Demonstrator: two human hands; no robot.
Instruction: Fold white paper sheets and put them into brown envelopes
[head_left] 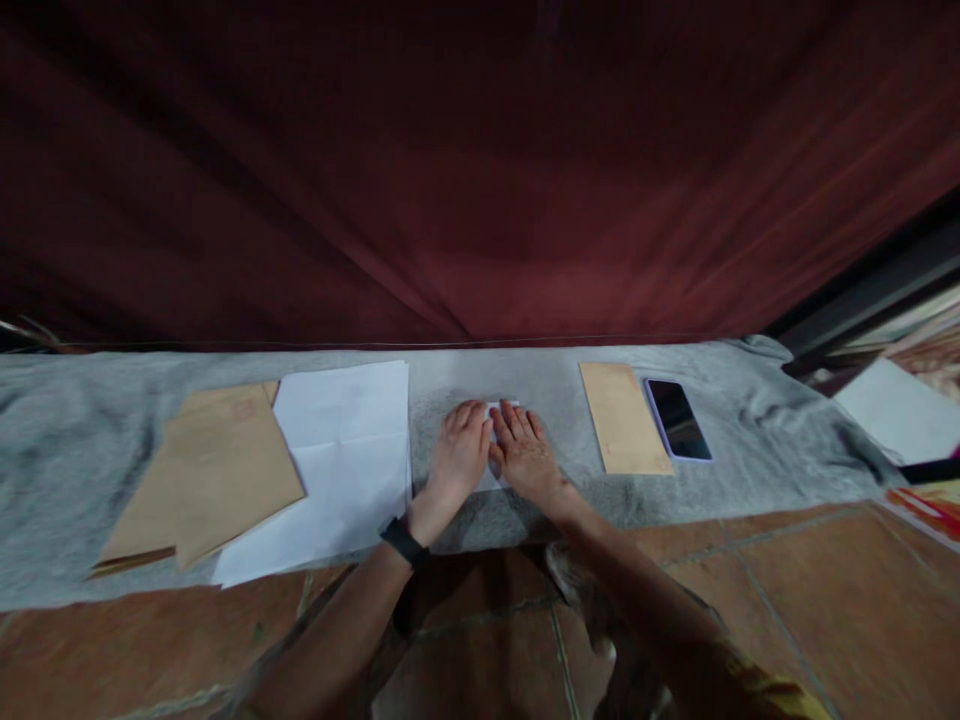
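Observation:
My left hand (459, 455) and my right hand (525, 452) lie flat, side by side, fingers stretched out, pressing on a small folded white paper (501, 410) on a grey cloth (75, 440). Most of that paper is hidden under my palms; only its far edge and a bit between the hands show. A black band sits on my left wrist (405, 542).
Left of my hands lie white sheets (341, 450) and brown envelopes (214, 470). To the right lie a single brown envelope (624, 418) and a dark phone (679, 420). A dark red curtain (480, 170) hangs behind. Brown floor tiles (787, 590) run along the near side.

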